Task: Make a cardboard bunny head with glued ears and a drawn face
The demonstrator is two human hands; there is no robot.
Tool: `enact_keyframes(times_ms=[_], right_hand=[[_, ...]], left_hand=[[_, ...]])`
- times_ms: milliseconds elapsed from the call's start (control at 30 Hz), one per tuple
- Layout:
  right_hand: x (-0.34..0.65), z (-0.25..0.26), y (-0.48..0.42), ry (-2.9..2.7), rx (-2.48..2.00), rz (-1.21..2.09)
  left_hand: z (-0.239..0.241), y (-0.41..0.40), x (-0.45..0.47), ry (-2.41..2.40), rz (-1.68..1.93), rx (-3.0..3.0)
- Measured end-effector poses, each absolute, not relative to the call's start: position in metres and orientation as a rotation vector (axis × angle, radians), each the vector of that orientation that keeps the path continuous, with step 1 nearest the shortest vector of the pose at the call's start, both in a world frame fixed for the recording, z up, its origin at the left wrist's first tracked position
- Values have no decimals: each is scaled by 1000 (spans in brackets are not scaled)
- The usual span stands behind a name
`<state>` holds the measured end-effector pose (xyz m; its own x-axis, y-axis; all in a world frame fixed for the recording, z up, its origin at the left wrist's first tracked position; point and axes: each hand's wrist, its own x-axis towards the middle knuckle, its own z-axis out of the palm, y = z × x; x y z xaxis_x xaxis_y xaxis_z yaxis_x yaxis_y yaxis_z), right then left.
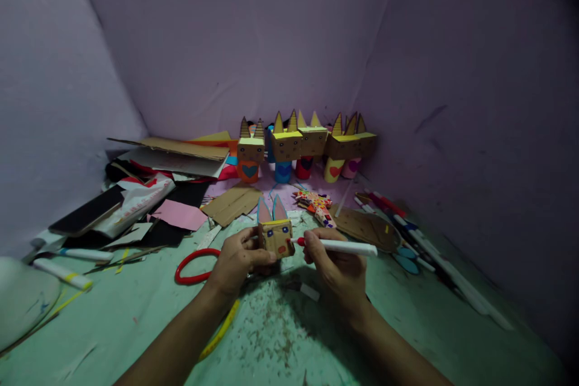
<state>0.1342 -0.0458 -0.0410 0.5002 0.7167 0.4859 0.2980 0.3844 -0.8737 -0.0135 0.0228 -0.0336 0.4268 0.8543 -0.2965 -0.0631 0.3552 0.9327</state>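
Observation:
Between my hands is a small cardboard animal head [277,240], with two pointed pink ears edged in blue, dark blue eyes and a reddish mouth patch. My left hand [242,259] grips it from the left, thumb across the lower front. In my right hand [337,265] is a white marker [346,246] with a red tip end, pinched between thumb and fingers. Its tip points left, at the right side of the face; whether it touches the cardboard I cannot tell. Scissors with a red handle loop [195,267] lie beside my left wrist, partly hidden by it.
Several finished-looking cardboard animal figures [283,148] on coloured tubes stand along the back wall. Cardboard sheets [190,149] and pink paper [178,215] pile up at left. Pens [434,253] line the right side. A yellow curved handle [221,332] lies under my left forearm.

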Motion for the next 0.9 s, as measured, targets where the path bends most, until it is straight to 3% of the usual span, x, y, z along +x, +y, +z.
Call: enact_keyframes(times_ms=[900], right_hand=[[121, -43, -41, -1191, -1088, 309]], left_hand=[[-28, 21, -11, 888, 736, 994]])
